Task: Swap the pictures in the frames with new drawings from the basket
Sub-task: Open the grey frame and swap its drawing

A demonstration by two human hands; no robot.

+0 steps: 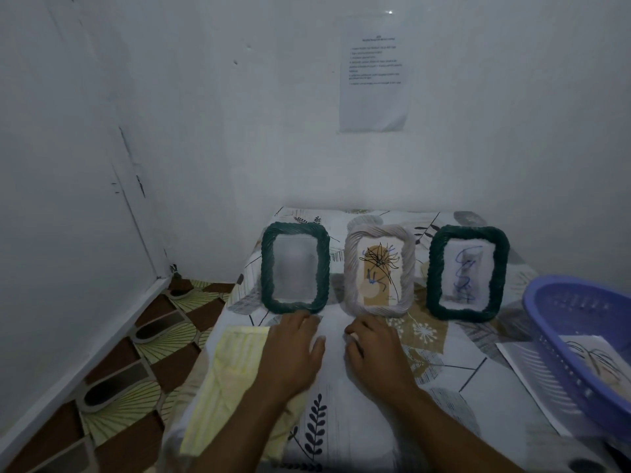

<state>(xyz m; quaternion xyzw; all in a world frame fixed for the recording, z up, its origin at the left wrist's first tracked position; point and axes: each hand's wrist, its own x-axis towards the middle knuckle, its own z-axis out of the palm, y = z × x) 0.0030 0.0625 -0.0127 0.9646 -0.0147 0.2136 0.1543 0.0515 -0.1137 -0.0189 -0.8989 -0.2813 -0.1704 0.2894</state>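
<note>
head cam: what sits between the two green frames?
The pale woven frame stands between the left green frame and the right green frame, apart from both, with a black line drawing in it. The head view shows this.

Could not read the notice (374,73), its print too small, nor make out the picture (295,268) in the left frame (267,268), blurred to a haze. Lost the basket (560,353) past the right edge, a sheet (522,367) half hidden beneath. Could not tell whether the right hand (375,353) pinched anything, fingers tucked under.
</note>
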